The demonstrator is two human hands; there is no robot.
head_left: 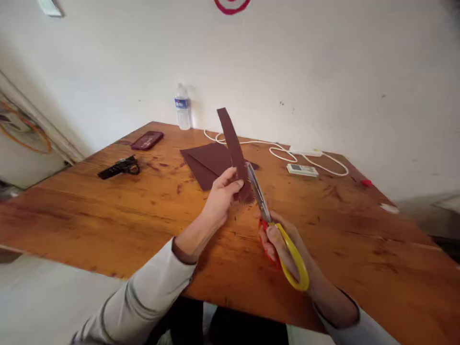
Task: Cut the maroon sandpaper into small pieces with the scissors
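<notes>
Between the thumb and fingers of my left hand [224, 191] is a dark maroon strip [232, 136], paper or thin card, standing upward with its top leaning left. Its lower right edge is cut into a fine fringe. My right hand [278, 239] is closed round the red and yellow handles of a pair of scissors [260, 194]. The blades point up and to the left, against the strip's right edge, and look nearly closed. Behind my left hand, larger maroon sheets [203, 160] lie on the wooden table [151, 206].
At the back a clear water bottle [183, 112] stands by the wall. A phone in a dark red case [147, 140] and a black object [120, 167] lie left. A white cable with a power strip [305, 151] and a white remote [302, 170] lie at the right rear.
</notes>
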